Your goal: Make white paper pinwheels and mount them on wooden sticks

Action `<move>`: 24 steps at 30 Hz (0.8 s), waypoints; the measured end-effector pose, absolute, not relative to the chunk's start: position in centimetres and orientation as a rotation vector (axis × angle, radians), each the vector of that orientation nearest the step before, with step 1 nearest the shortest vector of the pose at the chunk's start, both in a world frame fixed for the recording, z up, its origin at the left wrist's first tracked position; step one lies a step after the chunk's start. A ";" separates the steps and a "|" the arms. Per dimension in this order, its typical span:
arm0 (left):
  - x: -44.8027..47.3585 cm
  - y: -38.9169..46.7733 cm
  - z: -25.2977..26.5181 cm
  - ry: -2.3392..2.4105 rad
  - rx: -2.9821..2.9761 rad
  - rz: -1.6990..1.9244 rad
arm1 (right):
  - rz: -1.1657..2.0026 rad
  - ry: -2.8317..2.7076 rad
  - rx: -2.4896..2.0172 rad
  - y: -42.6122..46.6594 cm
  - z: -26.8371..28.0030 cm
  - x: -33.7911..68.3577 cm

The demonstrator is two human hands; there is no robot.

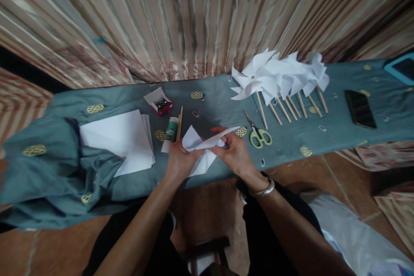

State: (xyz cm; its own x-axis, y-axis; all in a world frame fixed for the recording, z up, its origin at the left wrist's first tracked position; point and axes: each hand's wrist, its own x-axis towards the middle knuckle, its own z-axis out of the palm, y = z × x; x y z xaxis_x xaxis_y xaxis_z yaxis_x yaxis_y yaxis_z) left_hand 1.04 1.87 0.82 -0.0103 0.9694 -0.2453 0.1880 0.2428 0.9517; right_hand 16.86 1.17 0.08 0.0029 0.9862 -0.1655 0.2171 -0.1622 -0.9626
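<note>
Between my two hands is a white paper pinwheel [204, 164], its corners bent in toward the middle. My left hand [181, 159] pinches it from the left, thumb at the centre. My right hand [235, 152] grips the right side, fingers closed on a folded flap. Just beyond my left hand lie a green and white glue stick [171, 129] and thin wooden sticks [180, 121]. Scissors with green handles [258, 134] rest to the right of my right hand, blades pointing away. Finished-looking pinwheels on sticks [258, 75] lie in an overlapping row behind them.
A stack of white paper [116, 133] lies at left, partly under bunched cloth [58, 159]. An open small box of dark pins [159, 102] sits near the back edge. A phone [359, 108] and a blue-framed device [401, 69] are at right. A curtain [194, 21] hangs behind.
</note>
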 end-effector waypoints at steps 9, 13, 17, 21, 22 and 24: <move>1.0 1.6 0.9 1.407 1.153 0.962 | 1.177 -1.322 -1.534 0.8 0.6 16.4; 1.0 1.5 0.9 1.407 1.170 0.956 | 1.132 -1.320 -1.561 0.7 0.7 16.3; 1.0 1.5 1.0 1.431 1.195 0.946 | 1.165 -1.301 -1.568 0.6 0.5 16.4; 1.0 1.3 0.8 1.450 1.233 0.928 | 1.179 -1.299 -1.560 0.6 0.1 16.5; 1.0 1.3 0.8 1.450 1.235 0.924 | 1.190 -1.291 -1.543 0.6 0.0 16.5; 0.9 1.3 0.9 1.438 1.233 0.920 | 1.211 -1.265 -1.504 0.7 -0.1 16.5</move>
State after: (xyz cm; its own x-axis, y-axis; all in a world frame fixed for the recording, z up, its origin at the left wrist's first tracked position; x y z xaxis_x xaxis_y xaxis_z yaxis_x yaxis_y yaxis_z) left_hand 0.88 1.26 0.86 0.0081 0.9794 -0.2016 0.2278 0.1945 0.9541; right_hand 16.55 0.66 -0.12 0.0373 0.9854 -0.1661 0.2084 -0.1702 -0.9631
